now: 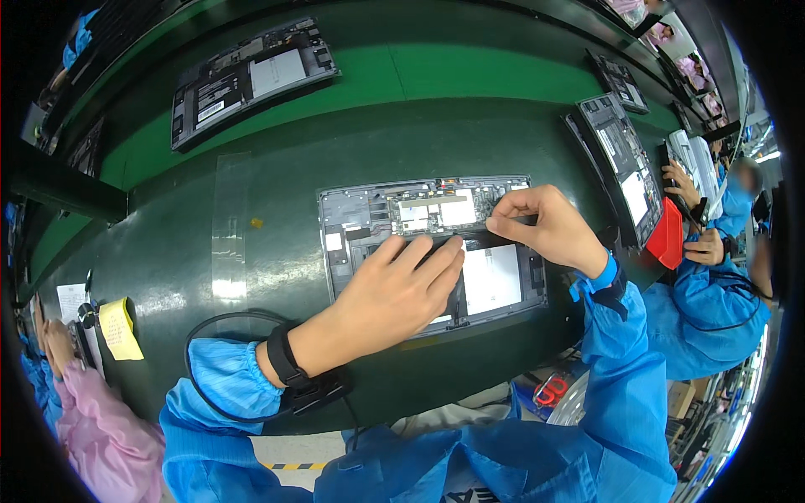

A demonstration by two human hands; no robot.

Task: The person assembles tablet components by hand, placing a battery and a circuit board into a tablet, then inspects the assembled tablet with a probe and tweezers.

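An opened laptop base [337,201] lies on the dark green bench in front of me, its circuit board [436,211] along the far side and a white-labelled battery [495,281] nearer to me. My left hand [398,281] rests across the middle of the base, palm down. Its fingers are stretched out, their tips by the board's near edge, and the palm hides part of the battery area. At the board's right end, my right hand [545,222] has thumb and forefinger pinched together. What lies between those fingertips is too small to make out.
Another opened laptop base [251,80] sits on the green strip at the far side. More bases [620,163] are stacked at right, beside a red tray [667,235] and a co-worker's hands [704,247]. A yellow note [121,329] lies left, near a pink-sleeved person [105,427].
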